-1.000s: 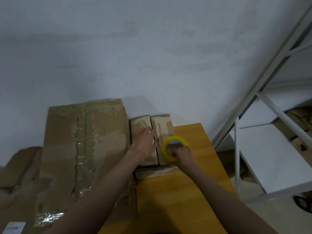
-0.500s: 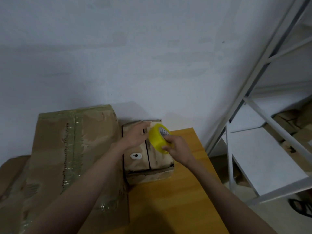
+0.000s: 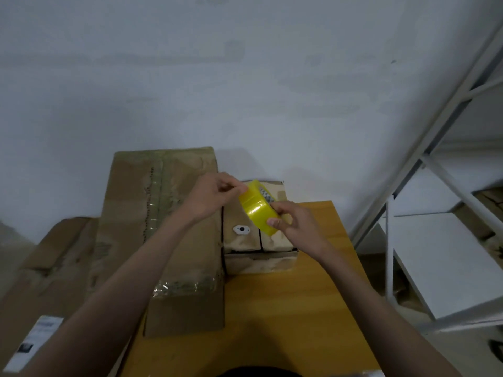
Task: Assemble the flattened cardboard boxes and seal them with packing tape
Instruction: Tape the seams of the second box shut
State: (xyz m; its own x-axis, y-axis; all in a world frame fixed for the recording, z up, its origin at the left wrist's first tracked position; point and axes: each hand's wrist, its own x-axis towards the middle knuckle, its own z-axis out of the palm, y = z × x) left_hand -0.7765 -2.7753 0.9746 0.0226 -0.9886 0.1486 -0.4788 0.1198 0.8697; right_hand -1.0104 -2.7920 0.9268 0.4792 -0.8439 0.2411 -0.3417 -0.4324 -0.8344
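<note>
Over the wooden table (image 3: 285,308), both hands' fingers now grip the lifted tape roll (image 3: 257,206).

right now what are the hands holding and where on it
The right hand grips the yellow tape roll by its lower end; the left hand pinches at its upper edge.

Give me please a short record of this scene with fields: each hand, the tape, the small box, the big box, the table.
left hand: fingers pinch at the edge of the tape roll
right hand: grips the tape roll
tape roll: yellow, held tilted above the small box
small box: on the table, top flaps closed, seam down the middle, white sticker on the left flap
big box: left of the small box, top already taped
table: wooden, orange-brown
shelf rack: white, at the right
</note>
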